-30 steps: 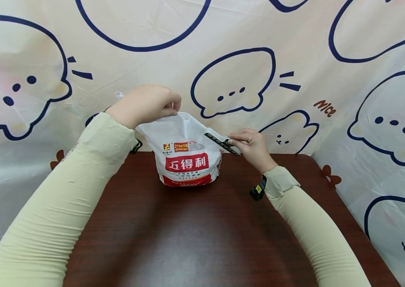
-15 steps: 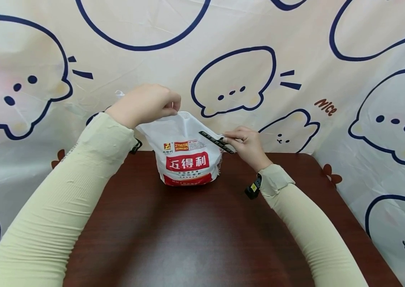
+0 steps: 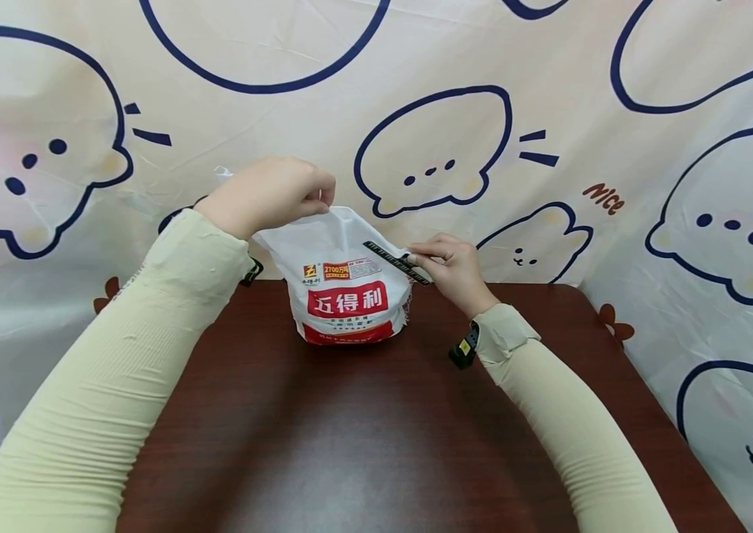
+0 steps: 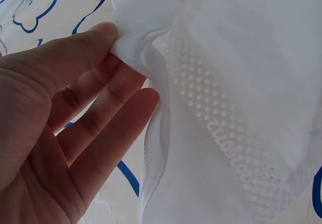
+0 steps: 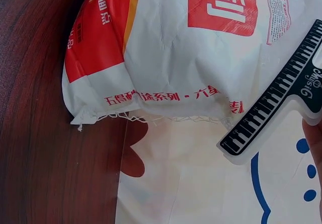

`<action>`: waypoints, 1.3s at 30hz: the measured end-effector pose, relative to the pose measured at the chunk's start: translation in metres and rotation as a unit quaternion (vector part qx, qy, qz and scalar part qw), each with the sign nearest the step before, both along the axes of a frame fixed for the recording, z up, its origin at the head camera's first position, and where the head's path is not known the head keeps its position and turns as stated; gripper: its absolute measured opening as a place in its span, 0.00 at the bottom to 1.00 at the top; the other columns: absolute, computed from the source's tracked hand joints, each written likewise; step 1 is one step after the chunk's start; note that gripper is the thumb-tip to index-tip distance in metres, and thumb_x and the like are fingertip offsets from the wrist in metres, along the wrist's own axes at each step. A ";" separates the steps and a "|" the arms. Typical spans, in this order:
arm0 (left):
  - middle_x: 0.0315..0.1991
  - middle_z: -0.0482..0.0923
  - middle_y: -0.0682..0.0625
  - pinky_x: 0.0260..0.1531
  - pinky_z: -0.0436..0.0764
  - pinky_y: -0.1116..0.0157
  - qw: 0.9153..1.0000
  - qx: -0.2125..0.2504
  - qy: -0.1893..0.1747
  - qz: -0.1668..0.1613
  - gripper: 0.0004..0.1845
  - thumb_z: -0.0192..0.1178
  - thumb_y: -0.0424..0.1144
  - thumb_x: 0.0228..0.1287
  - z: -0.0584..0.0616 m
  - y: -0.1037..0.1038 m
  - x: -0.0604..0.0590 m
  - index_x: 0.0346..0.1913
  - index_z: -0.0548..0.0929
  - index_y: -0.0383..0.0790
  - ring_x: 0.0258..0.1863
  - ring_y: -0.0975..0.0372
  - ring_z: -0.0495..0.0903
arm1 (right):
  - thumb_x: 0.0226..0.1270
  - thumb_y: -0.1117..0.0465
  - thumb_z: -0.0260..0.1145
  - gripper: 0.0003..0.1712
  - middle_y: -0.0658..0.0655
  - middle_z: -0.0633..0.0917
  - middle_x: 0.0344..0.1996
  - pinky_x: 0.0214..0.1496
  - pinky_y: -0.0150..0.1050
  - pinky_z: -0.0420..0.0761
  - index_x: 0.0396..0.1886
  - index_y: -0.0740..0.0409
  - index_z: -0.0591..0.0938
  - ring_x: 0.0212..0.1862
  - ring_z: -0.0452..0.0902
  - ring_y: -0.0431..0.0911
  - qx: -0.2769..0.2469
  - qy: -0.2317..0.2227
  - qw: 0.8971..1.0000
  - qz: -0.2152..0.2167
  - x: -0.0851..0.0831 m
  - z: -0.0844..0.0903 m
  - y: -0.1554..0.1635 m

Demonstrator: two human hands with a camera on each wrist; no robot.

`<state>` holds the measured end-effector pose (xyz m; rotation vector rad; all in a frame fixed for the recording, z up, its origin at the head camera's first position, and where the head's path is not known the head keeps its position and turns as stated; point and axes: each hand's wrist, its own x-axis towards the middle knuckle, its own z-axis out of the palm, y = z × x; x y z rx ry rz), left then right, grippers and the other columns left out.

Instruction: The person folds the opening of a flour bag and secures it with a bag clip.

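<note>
Left hand point(image 3: 269, 194): raised above the bag point(image 3: 347, 285), thumb and fingertips pinching the bag's upper left corner. In the left wrist view the thumb presses a fold of the white dimpled bag material against the fingers point(image 4: 100, 118); the rest of the fingers lie fairly straight behind the fold. Printed digits run along the dotted seal strip.

Right hand point(image 3: 451, 270): at the bag's upper right side, fingers curled and pinching a black and clear sealing clip point(image 3: 396, 262). The clip is a flat bar with ruler-like white marks, tilted down toward the right, its left end lying against the bag's top right edge. In the right wrist view the clip point(image 5: 282, 103) shows a T-shaped clear body with script lettering; whether its jaws close on the bag material cannot be told.

Bag: white plastic, red label with white characters, red band at the bottom, frayed stitched bottom seam. It stands upright on the table point(image 3: 363, 444) near the middle of the far edge, its top pulled up and to the left by the left hand.

Surroundings: dark reddish-brown wood-grain table. Both forearms in pale yellow-green sleeves point(image 3: 109, 385); a small black device point(image 3: 463, 354) sits at the right wrist. Behind and to the right of the table hangs a cream cloth point(image 3: 549, 89) with navy cartoon outlines.
</note>
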<state>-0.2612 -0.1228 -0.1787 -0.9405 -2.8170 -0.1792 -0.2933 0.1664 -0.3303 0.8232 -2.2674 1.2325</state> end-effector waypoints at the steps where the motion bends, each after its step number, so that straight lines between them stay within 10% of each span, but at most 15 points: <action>1: 0.39 0.84 0.43 0.45 0.80 0.52 1.000 0.000 0.000 0.001 0.05 0.57 0.31 0.73 0.000 0.000 0.000 0.41 0.84 0.38 0.39 0.50 0.80 | 0.62 0.71 0.74 0.10 0.56 0.87 0.33 0.42 0.33 0.85 0.44 0.63 0.90 0.39 0.82 0.45 0.000 0.000 1.000 0.000 0.000 0.000 0.000; 39: 0.39 0.84 0.43 0.45 0.80 0.52 1.000 -0.006 0.003 0.006 0.05 0.58 0.32 0.72 0.000 0.002 0.001 0.41 0.84 0.38 0.39 0.50 0.80 | 0.64 0.67 0.73 0.14 0.56 0.87 0.39 0.49 0.46 0.86 0.49 0.62 0.89 0.44 0.84 0.47 0.005 -0.028 1.000 -0.008 0.003 -0.004 0.000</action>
